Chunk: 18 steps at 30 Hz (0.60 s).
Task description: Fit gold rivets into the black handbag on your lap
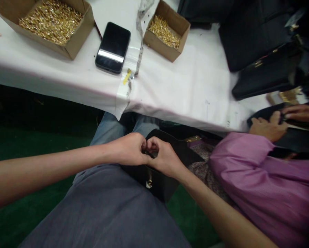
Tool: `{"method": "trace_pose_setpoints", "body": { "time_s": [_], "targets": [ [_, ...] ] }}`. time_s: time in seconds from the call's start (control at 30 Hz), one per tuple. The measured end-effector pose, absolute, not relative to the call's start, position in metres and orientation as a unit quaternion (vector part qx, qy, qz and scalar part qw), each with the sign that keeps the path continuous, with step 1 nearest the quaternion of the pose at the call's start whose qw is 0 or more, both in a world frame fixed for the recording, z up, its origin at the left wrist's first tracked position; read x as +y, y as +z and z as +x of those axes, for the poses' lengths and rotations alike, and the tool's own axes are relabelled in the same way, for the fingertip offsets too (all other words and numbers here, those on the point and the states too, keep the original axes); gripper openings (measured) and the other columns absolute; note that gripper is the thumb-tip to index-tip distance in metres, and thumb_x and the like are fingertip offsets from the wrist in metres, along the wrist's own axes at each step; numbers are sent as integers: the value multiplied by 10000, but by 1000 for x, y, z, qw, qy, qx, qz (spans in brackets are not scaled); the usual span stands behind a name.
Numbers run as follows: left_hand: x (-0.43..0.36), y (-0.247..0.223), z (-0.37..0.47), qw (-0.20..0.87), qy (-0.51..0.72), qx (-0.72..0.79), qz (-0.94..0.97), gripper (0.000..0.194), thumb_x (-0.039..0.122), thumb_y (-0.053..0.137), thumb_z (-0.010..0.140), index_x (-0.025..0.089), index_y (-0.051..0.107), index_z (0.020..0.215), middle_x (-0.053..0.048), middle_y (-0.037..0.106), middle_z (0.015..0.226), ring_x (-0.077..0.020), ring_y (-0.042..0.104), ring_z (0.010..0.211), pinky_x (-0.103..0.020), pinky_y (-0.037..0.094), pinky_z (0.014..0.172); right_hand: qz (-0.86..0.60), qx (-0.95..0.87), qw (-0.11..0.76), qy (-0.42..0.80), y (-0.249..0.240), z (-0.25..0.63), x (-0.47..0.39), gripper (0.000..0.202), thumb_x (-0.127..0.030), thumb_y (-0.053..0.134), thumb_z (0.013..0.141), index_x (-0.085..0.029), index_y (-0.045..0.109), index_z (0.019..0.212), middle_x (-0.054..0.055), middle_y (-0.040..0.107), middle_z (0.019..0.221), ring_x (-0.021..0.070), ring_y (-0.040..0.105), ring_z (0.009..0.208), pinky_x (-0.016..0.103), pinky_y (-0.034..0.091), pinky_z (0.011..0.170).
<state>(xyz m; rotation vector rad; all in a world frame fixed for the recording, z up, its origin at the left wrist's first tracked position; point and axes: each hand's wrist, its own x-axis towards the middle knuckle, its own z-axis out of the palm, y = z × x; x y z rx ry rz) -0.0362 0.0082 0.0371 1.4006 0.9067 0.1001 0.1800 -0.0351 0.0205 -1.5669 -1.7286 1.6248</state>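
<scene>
A black bag [161, 182] with a gold clasp [149, 183] on its front rests on my lap. Over its opening, my left hand [132, 150] and my right hand [163, 156] meet with fingers curled toward each other and thumbs nearly touching. Both hands are closed at the bag's top edge. What the fingertips pinch is dark and mostly hidden between them, so I cannot make it out. The bag's black flap [182, 148] spreads out beyond my right hand.
A white-covered table [185, 93] stands ahead, bearing a large carton [79, 38] and a smaller carton [167, 51] of gold metal pieces, plus a phone [113, 48]. Black bags [249, 38] stand at the right. Close by, a co-worker in a purple sleeve [242, 151] handles black material.
</scene>
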Motion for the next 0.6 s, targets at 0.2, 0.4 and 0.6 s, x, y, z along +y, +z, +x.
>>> {"method": "trace_pose_setpoints", "body": {
  "time_s": [0.2,0.4,0.6],
  "targets": [
    [-2,33,-35,659,71,486,570,109,155,645,702,199,707,780,42,637,568,-130,519,524,-262,277,452,-529,-632,131,551,23,177,-37,200,-166,723,830,-239,562,924,-22,694,935,156,627,804,301,457,704],
    [-10,31,-32,667,85,512,535,169,158,655,691,203,757,818,50,634,552,-122,503,484,-250,266,436,-530,-647,102,538,26,178,-38,186,-170,703,811,-234,555,904,-33,668,890,145,590,773,305,419,686],
    [-17,33,-36,686,82,521,501,215,171,684,675,195,776,867,33,696,613,-137,550,526,-239,304,454,-541,-650,98,524,31,178,-42,177,-178,729,777,-222,574,849,-58,596,805,122,512,732,303,374,656]
  ]
}}
